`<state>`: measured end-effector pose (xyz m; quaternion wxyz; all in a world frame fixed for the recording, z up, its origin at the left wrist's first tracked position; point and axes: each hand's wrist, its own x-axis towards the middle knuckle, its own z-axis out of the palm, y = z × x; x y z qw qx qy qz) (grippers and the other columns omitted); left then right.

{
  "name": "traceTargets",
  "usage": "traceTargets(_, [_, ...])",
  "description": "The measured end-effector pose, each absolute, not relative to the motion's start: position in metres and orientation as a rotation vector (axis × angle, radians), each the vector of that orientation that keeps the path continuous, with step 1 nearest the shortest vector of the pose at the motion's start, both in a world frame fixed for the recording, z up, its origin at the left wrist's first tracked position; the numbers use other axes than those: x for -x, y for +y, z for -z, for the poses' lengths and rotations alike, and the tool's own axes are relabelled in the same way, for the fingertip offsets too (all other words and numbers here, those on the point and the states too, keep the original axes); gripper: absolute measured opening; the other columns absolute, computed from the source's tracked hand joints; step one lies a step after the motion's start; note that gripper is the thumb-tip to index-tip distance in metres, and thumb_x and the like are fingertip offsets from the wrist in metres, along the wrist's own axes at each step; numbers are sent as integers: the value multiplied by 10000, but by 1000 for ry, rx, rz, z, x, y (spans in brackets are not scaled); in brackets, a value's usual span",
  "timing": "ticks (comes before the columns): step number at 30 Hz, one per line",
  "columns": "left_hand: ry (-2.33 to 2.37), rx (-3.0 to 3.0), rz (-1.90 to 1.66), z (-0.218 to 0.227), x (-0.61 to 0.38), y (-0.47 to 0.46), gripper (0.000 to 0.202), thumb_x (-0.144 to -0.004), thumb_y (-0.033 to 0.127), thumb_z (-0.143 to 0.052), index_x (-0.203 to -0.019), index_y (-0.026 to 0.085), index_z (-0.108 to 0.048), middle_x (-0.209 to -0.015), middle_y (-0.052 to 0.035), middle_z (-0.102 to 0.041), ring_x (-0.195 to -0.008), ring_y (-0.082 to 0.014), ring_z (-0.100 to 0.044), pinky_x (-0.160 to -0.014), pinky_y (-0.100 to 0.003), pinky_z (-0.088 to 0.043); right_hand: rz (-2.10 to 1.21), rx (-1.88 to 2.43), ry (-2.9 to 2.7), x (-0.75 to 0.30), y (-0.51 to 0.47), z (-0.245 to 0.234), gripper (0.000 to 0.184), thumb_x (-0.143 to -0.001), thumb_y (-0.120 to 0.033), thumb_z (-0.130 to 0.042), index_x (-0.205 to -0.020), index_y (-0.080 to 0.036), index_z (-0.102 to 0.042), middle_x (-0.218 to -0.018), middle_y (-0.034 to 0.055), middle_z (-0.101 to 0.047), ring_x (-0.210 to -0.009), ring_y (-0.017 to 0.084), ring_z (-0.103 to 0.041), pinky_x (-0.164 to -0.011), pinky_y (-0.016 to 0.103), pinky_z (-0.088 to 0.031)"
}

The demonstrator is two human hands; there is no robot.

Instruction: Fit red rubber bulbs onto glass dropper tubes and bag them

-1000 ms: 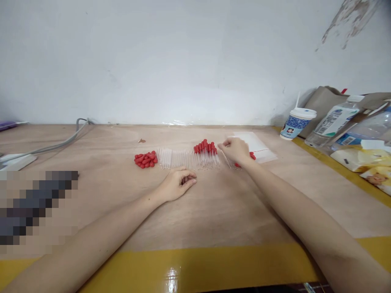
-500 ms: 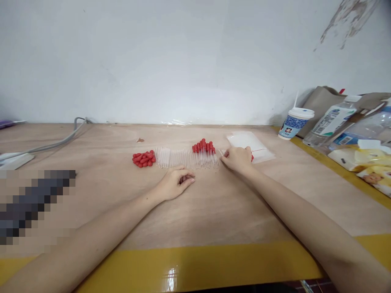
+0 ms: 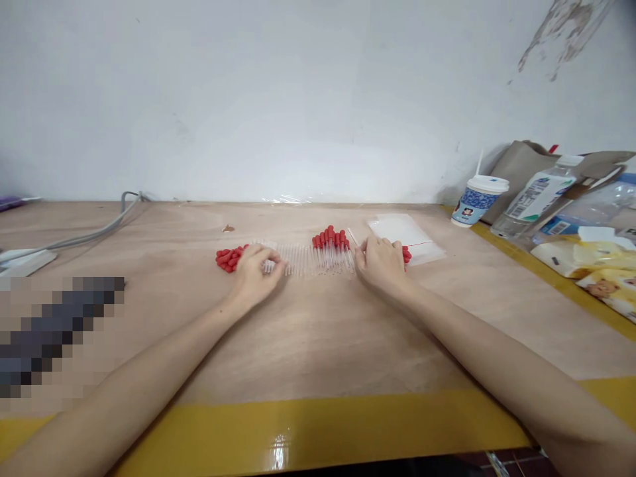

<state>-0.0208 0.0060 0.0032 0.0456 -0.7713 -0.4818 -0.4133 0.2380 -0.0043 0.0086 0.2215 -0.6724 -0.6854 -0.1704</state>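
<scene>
On the wooden table (image 3: 318,331) lies a row of clear glass dropper tubes (image 3: 298,258). A heap of loose red rubber bulbs (image 3: 227,259) sits at the row's left end. Several droppers with red bulbs fitted (image 3: 330,244) lie at its right end. My left hand (image 3: 256,270) rests over the left end of the row beside the loose bulbs, fingers curled; what they grip is hidden. My right hand (image 3: 380,264) is closed in a pinch on one clear tube (image 3: 352,236) that sticks up to the left. More red bulbs (image 3: 407,254) show behind that hand.
A clear plastic bag (image 3: 405,234) lies behind my right hand. At the right edge stand a paper cup with a straw (image 3: 474,199), plastic bottles (image 3: 534,197), a brown bag (image 3: 527,165) and packets (image 3: 591,262). A grey cable (image 3: 94,232) runs at the far left. Yellow tape (image 3: 318,430) borders the front edge.
My left hand moved up and left from the bare table onto the left end of the tube row. My right hand shifted slightly and now pinches one tube.
</scene>
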Motion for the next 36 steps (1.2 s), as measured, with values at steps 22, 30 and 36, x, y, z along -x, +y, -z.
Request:
traceTargets(22, [-1686, 2044, 650, -14, 71, 31, 195, -786, 309, -458, -777, 177, -602, -823, -97, -651, -886, -287, -532, -804, -444, -261, 429, 1385, -2037, -243, -27, 20, 151, -868, -264, -413, -786, -157, -480, -739, 39, -615, -678, 168, -518, -731, 327, -236])
traceTargets(30, [-1339, 2419, 1259, -13, 32, -2, 217, -763, 245, -522, -959, 164, -567, -866, -56, -642, -770, -177, -587, -734, -313, -444, 111, 1257, -2012, -243, -30, 17, 109, -864, -202, -381, -821, -172, -477, -759, 55, -589, -707, 174, -518, -672, 290, -356])
traceTargets(36, [-1152, 3031, 1050, -1, 1, -24, 244, -754, 163, -514, -984, 158, -596, -822, -41, -625, -661, -118, -563, -587, -228, -469, 42, 984, -2142, -244, -33, 18, 244, -879, -155, -342, -1024, -173, -538, -889, 83, -601, -807, 175, -541, -696, 293, -429])
